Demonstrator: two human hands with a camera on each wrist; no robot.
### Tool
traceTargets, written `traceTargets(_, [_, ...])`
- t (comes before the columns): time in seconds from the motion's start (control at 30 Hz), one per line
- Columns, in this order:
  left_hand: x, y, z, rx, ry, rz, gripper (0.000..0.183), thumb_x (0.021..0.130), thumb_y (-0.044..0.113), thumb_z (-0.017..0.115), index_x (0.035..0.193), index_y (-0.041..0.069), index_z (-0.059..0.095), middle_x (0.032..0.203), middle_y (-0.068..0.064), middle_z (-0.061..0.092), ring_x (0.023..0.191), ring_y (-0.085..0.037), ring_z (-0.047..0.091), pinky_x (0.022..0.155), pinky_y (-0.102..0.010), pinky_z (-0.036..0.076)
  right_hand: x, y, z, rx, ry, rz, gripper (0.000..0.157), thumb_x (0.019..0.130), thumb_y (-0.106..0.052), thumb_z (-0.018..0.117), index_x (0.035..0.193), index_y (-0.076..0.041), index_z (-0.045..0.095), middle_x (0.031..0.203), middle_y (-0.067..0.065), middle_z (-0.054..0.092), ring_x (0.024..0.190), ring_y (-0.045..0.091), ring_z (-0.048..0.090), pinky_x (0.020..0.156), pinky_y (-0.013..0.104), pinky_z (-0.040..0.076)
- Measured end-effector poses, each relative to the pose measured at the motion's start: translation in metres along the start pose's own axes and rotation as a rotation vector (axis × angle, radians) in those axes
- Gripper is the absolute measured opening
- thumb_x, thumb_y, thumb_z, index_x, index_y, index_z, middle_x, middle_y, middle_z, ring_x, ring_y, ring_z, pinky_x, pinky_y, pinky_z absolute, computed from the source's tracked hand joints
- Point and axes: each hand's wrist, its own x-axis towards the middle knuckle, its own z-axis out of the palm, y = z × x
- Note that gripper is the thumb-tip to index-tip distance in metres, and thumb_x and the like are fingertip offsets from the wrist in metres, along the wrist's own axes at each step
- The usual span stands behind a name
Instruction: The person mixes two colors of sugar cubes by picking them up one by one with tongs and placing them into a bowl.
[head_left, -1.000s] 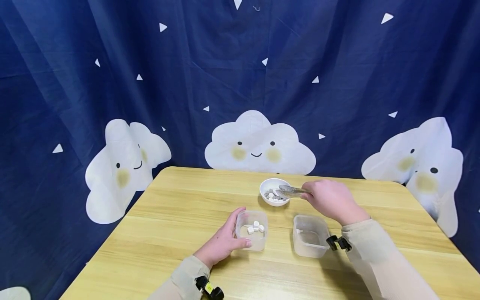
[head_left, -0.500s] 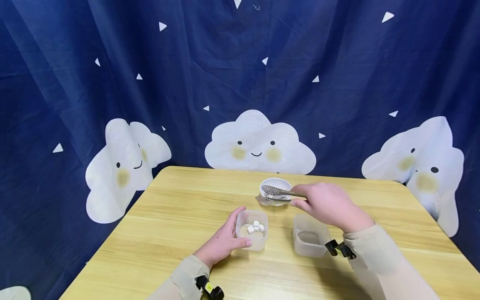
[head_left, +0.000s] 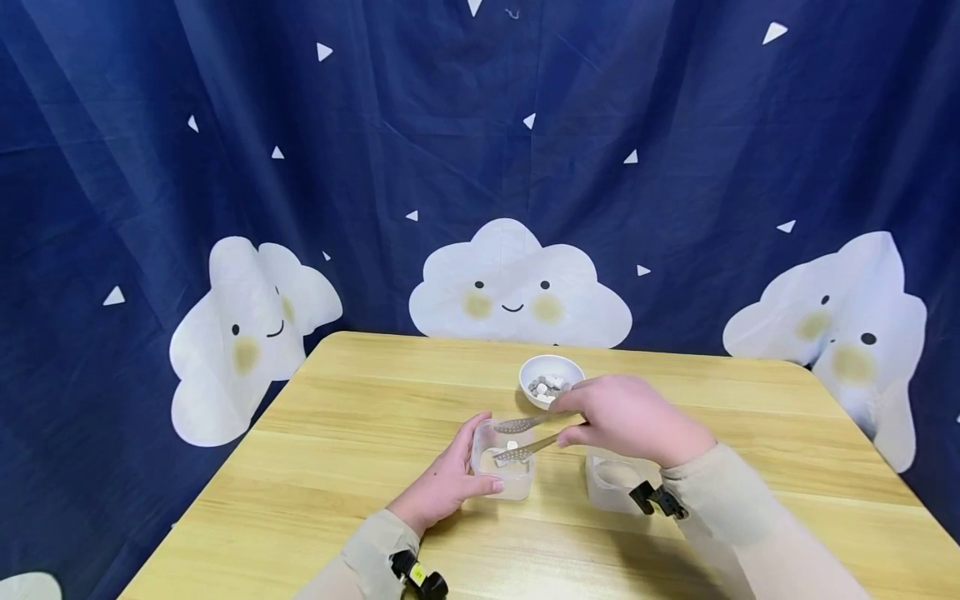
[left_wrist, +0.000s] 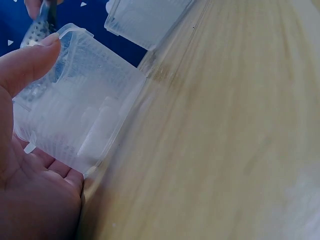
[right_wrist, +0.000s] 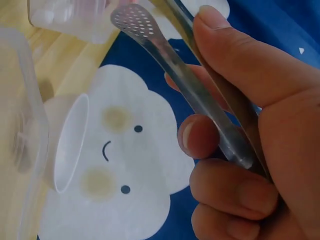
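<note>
My left hand (head_left: 438, 483) grips a clear plastic container (head_left: 517, 492), thumb over its near side and fingers round its left wall. Small white cubes (head_left: 512, 446) lie on its floor, partly covered by the tongs. My right hand (head_left: 633, 417) holds metal tongs (head_left: 534, 447) with perforated tips. Their two arms stand apart over the left container, with no piece visible between the tips. In the right wrist view, thumb and fingers wrap the tongs (right_wrist: 175, 72). The left wrist view shows the cubes blurred through the container wall (left_wrist: 120, 65).
A white bowl (head_left: 542, 364) with grey and white pieces stands behind the containers, its right edge close to the right hand. A second clear container (head_left: 609, 498) sits to the right, partly under the right forearm. A blue curtain (head_left: 480, 108) hangs behind the wooden table (head_left: 360, 433).
My right hand has brought the tongs from over the white bowl leftward and nearer, to above the left container, and their arms have spread. The left hand and its container have stayed put.
</note>
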Motion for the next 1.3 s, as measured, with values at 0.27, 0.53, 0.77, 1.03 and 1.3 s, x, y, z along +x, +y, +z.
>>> traceTargets(0.27, [0.000, 0.000, 0.000, 0.001, -0.006, -0.005, 0.104, 0.084, 0.010, 0.080, 0.163, 0.021, 0.012, 0.162, -0.012, 0.028, 0.133, -0.026, 0.049, 0.116, -0.046, 0.032, 0.017, -0.011, 0.009, -0.010, -0.115, -0.036, 0.019, 0.078, -0.043, 0.084, 0.091, -0.032, 0.076, 0.079, -0.019, 0.064, 0.070, 0.002, 0.056, 0.061, 0.034, 0.052])
traceTargets(0.53, [0.000, -0.003, -0.001, -0.006, -0.017, 0.011, 0.104, 0.083, 0.011, 0.081, 0.162, 0.022, 0.013, 0.161, -0.009, 0.032, 0.131, -0.024, 0.051, 0.115, -0.044, 0.034, 0.030, -0.022, 0.024, -0.043, -0.201, -0.033, 0.017, 0.080, -0.044, 0.083, 0.085, -0.031, 0.075, 0.071, -0.023, 0.058, 0.065, 0.004, 0.054, 0.061, 0.034, 0.052])
traceTargets(0.77, [0.000, -0.004, -0.001, 0.008, -0.009, -0.002, 0.103, 0.085, 0.014, 0.080, 0.163, 0.022, 0.013, 0.162, -0.009, 0.030, 0.132, -0.023, 0.050, 0.117, -0.048, 0.029, 0.030, -0.029, 0.036, -0.123, -0.091, 0.006, 0.019, 0.079, -0.042, 0.083, 0.075, -0.030, 0.069, 0.064, -0.020, 0.053, 0.058, 0.005, 0.049, 0.050, 0.034, 0.046])
traceTargets(1.03, [0.001, -0.005, -0.002, -0.006, -0.011, -0.010, 0.102, 0.086, 0.014, 0.080, 0.162, 0.022, 0.014, 0.162, -0.009, 0.029, 0.131, -0.023, 0.050, 0.116, -0.046, 0.031, 0.027, -0.028, 0.037, -0.128, -0.041, 0.017, 0.021, 0.078, -0.042, 0.084, 0.074, -0.029, 0.067, 0.064, -0.019, 0.054, 0.058, 0.005, 0.050, 0.049, 0.033, 0.045])
traceTargets(1.3, [0.001, -0.003, -0.001, -0.010, -0.013, -0.010, 0.101, 0.086, 0.013, 0.080, 0.162, 0.023, 0.014, 0.162, -0.009, 0.030, 0.131, -0.023, 0.051, 0.115, -0.045, 0.033, 0.028, -0.031, 0.033, -0.168, -0.027, 0.002, 0.021, 0.078, -0.042, 0.084, 0.075, -0.029, 0.068, 0.063, -0.018, 0.055, 0.058, 0.006, 0.053, 0.049, 0.034, 0.047])
